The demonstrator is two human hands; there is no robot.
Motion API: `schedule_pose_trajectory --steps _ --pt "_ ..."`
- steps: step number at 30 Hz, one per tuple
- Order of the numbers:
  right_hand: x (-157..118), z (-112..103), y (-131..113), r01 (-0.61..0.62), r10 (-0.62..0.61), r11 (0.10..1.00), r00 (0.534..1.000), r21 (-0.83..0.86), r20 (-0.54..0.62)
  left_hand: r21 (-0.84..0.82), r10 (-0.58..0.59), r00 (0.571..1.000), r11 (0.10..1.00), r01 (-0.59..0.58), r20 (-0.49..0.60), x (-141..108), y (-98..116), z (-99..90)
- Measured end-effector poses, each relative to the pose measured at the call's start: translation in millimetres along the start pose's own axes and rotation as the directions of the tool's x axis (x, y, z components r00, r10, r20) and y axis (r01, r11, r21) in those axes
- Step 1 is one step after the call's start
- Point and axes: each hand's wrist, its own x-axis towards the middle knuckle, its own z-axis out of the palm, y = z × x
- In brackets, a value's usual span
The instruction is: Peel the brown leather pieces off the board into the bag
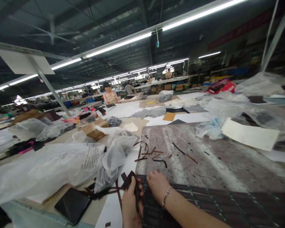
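Note:
At the bottom middle, my left hand (130, 202) is closed around several small dark brown strips (127, 180), which stick out above the thumb. Just right of it, my right hand (158, 186), with a silver bracelet at the wrist, rests at the left end of a dark sheet (204, 202) marked with lines of pale stitches or slits. Its fingers are curled down, and whatever is under the fingertips is hidden. Beyond both hands, loose brown and black strips (154, 152) lie scattered on a worn, speckled board (192, 142).
Plastic bags (49, 164) cover the left side, with a black flat object (72, 205) nearer me. A cardboard box (93, 129) stands behind them. At right lie a white curved sheet (250, 133) and more clear bags (239, 109). A person (110, 95) is across the table.

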Motion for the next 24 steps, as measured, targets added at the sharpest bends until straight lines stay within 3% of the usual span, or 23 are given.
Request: schedule_pose_trajectory --steps 5,10,14,18,21,24 --pt "4.1 -2.4 0.6 -0.032 0.030 0.998 0.999 0.058 0.035 0.048 -0.064 0.996 0.997 0.061 0.059 1.7 -5.2 -2.0" --pt "8.3 -13.2 38.4 -0.025 0.019 0.941 1.000 0.338 0.021 0.141 -0.158 0.984 0.979 0.146 0.082 -1.4 -10.3 6.2" --pt "0.9 -37.9 52.7 -0.028 0.156 0.829 0.971 0.559 -0.183 0.241 -0.144 0.986 0.963 0.121 0.082 -4.3 -16.9 13.7" --pt "-16.2 -59.5 40.7 0.137 0.142 0.706 0.934 0.694 -0.329 0.396 -0.132 0.980 0.916 0.064 0.146 -7.8 -23.8 18.5" --pt "-21.8 -58.9 31.8 0.131 0.065 0.769 0.957 0.625 -0.282 0.536 -0.044 0.976 0.841 -0.078 0.212 -13.0 -25.5 23.1" --pt "-19.4 -49.3 30.8 0.078 0.071 0.828 0.968 0.555 -0.241 0.610 -0.030 0.971 0.782 -0.126 0.239 -17.5 -25.4 27.3"
